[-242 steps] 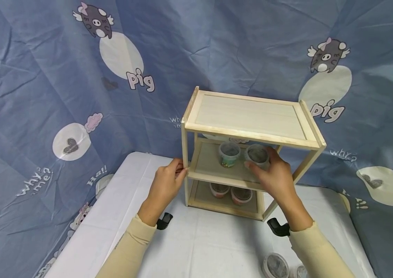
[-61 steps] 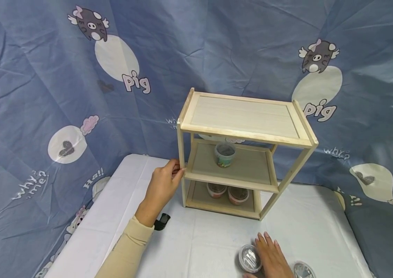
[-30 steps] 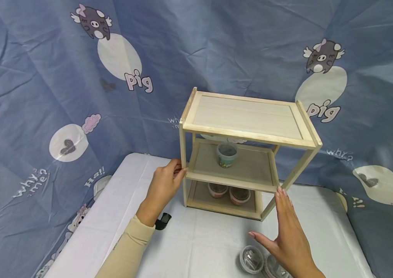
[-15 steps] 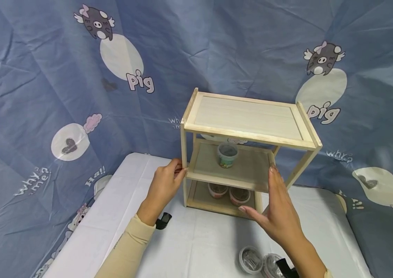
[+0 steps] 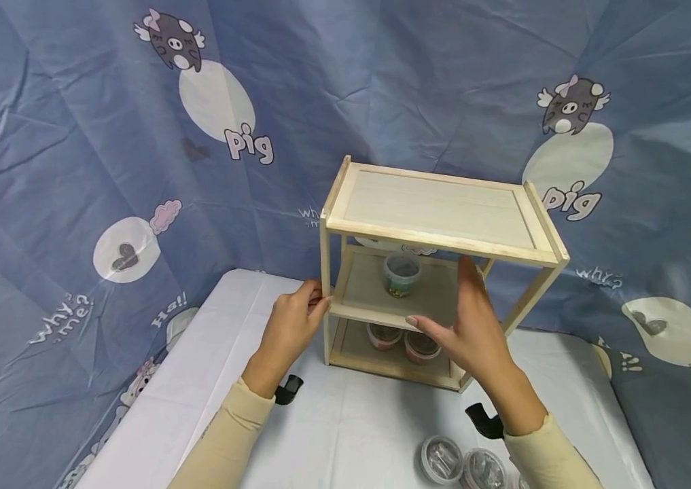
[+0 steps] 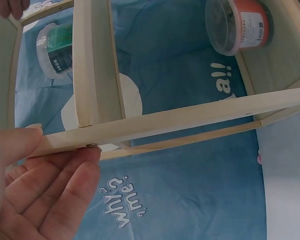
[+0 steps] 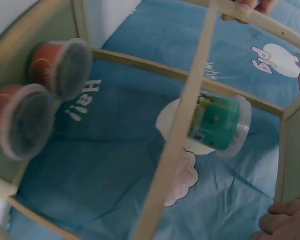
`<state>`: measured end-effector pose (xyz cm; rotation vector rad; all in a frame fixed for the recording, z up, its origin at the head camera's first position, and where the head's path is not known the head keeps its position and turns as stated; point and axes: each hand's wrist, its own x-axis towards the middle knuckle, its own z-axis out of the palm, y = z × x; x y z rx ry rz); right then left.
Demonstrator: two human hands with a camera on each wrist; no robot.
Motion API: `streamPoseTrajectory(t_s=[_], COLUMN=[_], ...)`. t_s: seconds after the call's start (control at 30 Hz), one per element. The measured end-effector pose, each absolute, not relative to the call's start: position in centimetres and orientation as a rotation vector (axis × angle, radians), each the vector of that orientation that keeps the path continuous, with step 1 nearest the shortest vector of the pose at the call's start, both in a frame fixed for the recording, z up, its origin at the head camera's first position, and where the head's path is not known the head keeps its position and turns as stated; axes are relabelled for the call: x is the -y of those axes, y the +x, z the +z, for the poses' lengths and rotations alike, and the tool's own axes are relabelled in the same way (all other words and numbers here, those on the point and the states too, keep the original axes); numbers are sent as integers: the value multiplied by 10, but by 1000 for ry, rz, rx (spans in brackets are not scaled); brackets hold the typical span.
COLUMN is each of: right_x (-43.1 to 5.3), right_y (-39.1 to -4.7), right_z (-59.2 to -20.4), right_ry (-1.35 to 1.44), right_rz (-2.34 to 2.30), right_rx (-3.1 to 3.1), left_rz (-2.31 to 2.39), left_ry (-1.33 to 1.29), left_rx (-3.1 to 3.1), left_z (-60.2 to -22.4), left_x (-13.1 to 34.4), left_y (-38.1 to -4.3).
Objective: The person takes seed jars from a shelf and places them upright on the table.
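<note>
My left hand pinches the left front post of a small wooden shelf rack; the left wrist view shows thumb and fingertips on either side of that post. At the right front of the middle shelf is my right hand, its fingers straight, thumb spread, nothing held. A green lidded plastic tub stands upright on the middle shelf, left of the right hand and apart from it. On the bottom shelf sit two red-labelled lidded tubs, partly hidden in the head view by the shelf above.
On the white table in front of the rack stand two clear-lidded tubs side by side, plus part of another tub by the right sleeve. A blue printed cloth hangs behind the rack.
Earlier my right hand held a second tub beside the green one; that tub has left the middle shelf. Since then the right hand rose from the tabletop tubs to the shelf. The left hand stayed.
</note>
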<state>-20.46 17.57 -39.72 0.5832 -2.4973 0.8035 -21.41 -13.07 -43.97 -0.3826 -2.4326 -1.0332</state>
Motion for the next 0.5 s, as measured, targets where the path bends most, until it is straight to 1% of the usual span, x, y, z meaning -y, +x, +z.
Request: streamPoseTrajectory(t_s=[0.27,0.5], right_x=[-153,-147], right_y=[-232,-249], right_z=[-383,-384], right_ry=[633,538], right_rz=[910,934], right_rx=[2545,2718], left_rz=[-1025,-1032], left_ry=[-374,-382], left_rx=[2434,2434], left_z=[-440,-440], left_x=[132,130], left_y=[-214,-216])
